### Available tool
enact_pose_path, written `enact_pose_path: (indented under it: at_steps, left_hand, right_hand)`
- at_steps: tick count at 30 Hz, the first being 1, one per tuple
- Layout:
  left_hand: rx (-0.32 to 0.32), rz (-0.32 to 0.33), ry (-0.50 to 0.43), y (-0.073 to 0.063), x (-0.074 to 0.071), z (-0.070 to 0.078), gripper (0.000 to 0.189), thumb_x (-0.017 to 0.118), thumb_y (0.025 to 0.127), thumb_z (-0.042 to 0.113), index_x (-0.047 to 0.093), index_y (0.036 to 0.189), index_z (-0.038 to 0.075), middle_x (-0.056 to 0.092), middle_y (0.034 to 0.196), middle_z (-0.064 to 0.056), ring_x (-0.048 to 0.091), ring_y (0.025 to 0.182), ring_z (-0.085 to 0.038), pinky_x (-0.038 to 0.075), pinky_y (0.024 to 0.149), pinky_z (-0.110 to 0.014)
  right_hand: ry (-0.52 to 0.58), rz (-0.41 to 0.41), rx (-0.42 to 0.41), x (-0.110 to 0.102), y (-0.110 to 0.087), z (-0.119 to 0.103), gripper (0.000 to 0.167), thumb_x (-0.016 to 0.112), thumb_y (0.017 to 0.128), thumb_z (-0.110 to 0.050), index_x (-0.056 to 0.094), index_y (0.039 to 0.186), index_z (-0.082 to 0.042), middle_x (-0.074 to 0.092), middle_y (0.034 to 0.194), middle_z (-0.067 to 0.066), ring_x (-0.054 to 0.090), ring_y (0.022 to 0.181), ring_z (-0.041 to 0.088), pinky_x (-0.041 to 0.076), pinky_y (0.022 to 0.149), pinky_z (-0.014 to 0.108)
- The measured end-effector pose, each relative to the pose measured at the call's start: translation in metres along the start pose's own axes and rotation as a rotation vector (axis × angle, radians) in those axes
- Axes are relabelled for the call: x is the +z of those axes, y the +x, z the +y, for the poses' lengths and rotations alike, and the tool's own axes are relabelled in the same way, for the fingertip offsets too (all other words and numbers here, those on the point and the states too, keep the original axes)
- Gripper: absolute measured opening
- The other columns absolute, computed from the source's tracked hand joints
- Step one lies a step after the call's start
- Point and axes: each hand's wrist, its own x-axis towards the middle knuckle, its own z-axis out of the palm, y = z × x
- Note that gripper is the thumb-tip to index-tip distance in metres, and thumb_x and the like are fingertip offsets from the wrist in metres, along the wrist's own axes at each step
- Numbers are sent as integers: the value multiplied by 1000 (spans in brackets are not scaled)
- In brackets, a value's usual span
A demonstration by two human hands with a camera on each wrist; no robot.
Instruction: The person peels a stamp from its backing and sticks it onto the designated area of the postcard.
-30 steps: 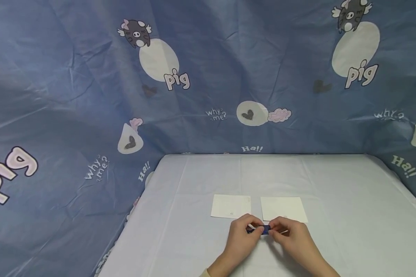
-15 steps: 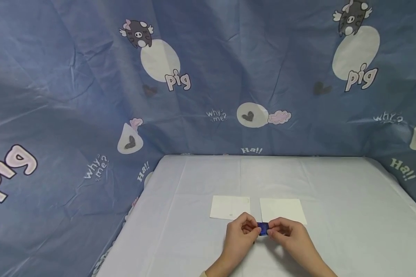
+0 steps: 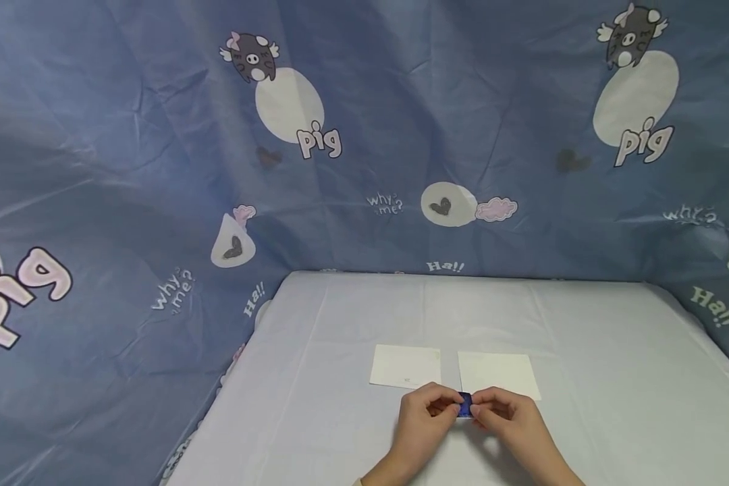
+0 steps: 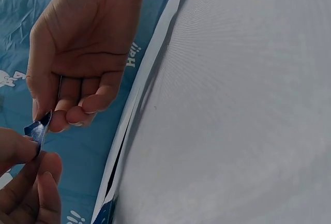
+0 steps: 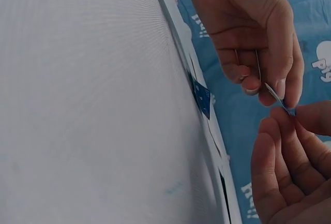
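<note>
Between the fingertips of both hands is a small, shiny blue packet point(image 3: 465, 406), flat and squarish, held over the white table near its front. The left hand point(image 3: 422, 425) pinches its left side between thumb and index finger; the right hand point(image 3: 513, 425) pinches its right side the same way. In the left wrist view the packet point(image 4: 39, 130) shows a creased blue face with a pale edge. From the right wrist it point(image 5: 275, 96) appears nearly edge-on, as a thin pale strip. Fingertips hide much of it. The other fingers of both hands curl loosely.
Two white cards lie flat just beyond the hands, the left card point(image 3: 406, 366) and the right card point(image 3: 499, 373), side by side with a narrow gap. White cloth covers the table point(image 3: 316, 418). A blue printed curtain point(image 3: 364, 121) hangs behind it and along its sides.
The blue packet was low and partly covered, then turned up to show a wider blue face; now the left fingers cover more of it. Both hands stay together; the head view has shifted slightly.
</note>
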Motion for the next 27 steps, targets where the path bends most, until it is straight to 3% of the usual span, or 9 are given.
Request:
enact_pose_path:
  at_steps: [10,19,27]
  left_hand:
    - [40,24,39,0,2,-4,5,76,89,8,77,91,13,70,85,5,64,71,-2,56,60,-22]
    - [81,16,37,-3,0,-2,6,74,92,10,78,88,12,71,84,5,61,70,1,55,59,-21]
    - [-35,-48,-34,-7,3,2,8,78,90,18,77,94,11,72,92,4,68,73,-3,58,63,-25]
  right_hand:
    - [-32,-2,-65,2,-3,2,22,79,88,-19,72,104,-5,74,91,9,71,78,27,58,71,32]
    - [-83,3,-93,3,-1,3,15,80,87,-25,76,96,-14,74,97,3,70,87,18,57,73,32]
    - [-129,34,-23,5,-2,3,19,84,82,-32,75,89,-17,73,92,0,70,85,19,57,73,32]
